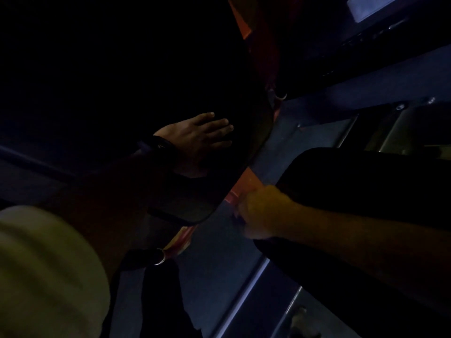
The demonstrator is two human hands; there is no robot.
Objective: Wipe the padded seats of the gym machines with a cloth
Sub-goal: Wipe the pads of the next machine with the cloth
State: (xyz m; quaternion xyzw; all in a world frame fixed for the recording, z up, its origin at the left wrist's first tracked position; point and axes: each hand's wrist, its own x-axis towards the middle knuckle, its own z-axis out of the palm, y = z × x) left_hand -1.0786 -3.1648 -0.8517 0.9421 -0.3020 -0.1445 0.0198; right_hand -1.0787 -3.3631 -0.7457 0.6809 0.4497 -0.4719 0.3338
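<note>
Under left hand (197, 140), seat (192, 201) apparently diagonal.

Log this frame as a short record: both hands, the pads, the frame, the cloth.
left hand: flat, fingers straight, resting on the large black pad
left wrist: black band
right hand: blurred, at the orange frame between the two pads; grip unclear
second pad: black, beside the right forearm
cloth: cannot be made out
lighting: very dark

very dim, mostly black frame; faint light from the right, right hand (263, 211) smeared by motion blur.
</note>
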